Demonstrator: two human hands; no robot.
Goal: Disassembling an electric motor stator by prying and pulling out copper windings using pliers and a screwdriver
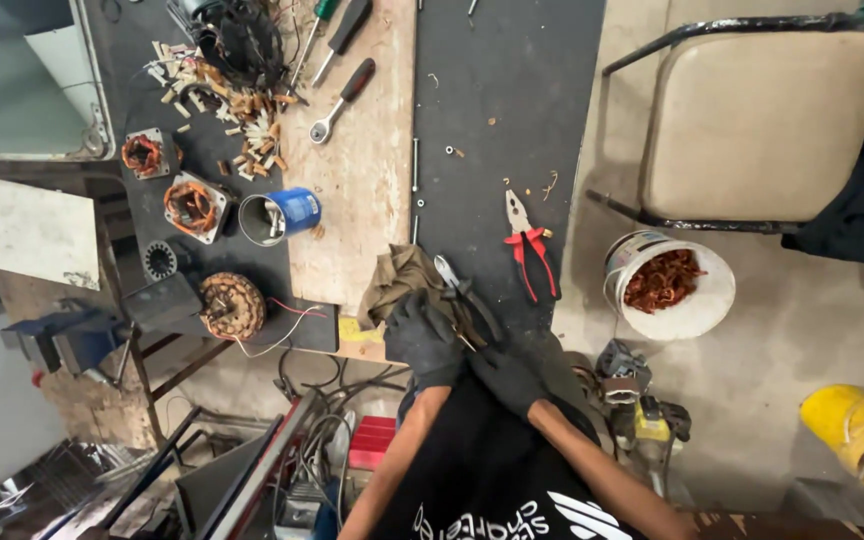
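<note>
Both my hands wear black gloves and meet at the near edge of the workbench (357, 190). My left hand (420, 335) is curled against a crumpled brown cloth (402, 280); what it grips is hidden. My right hand (505, 375) sits just to its right, at the handle ends of dark-handled pliers (464, 295) that lie slanted on the black mat (507, 120) with their jaws pointing away. A thin bit of wire shows between the two hands. Red-handled pliers (530, 250) lie on the mat to the right, apart from both hands.
A blue can (282, 213), motor stators with copper windings (192, 205), wood chips, a ratchet (342, 100) and screwdrivers lie on the bench. A white bucket of copper wire (670, 285), a padded chair (752, 120), a power tool (642, 410) and a yellow object (857, 425) stand on the floor.
</note>
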